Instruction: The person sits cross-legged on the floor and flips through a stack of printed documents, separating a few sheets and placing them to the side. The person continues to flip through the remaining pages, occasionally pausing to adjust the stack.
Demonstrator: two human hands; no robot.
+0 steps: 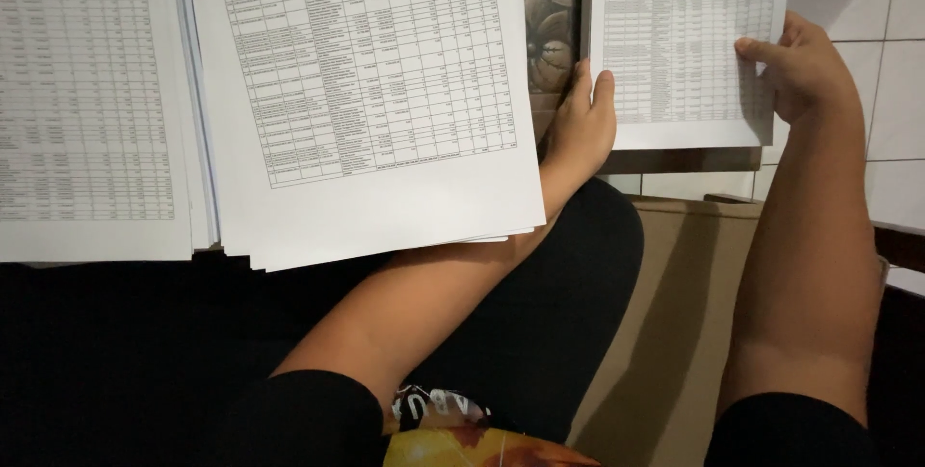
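A: Head view: left hand (581, 125) and right hand (795, 67) both pinch one printed table sheet (674, 43), grip closed on its left and right edges, held up over the tiled floor (896, 91).
B: Risk?
A: Paper stack (376, 91) on the lap overhangs, nothing holds it. Any knee shift and I reckon it slides off.

Brown cardboard box (674, 313) below, white tiled floor (901, 91) at right.

No packages, labels, signs, screens
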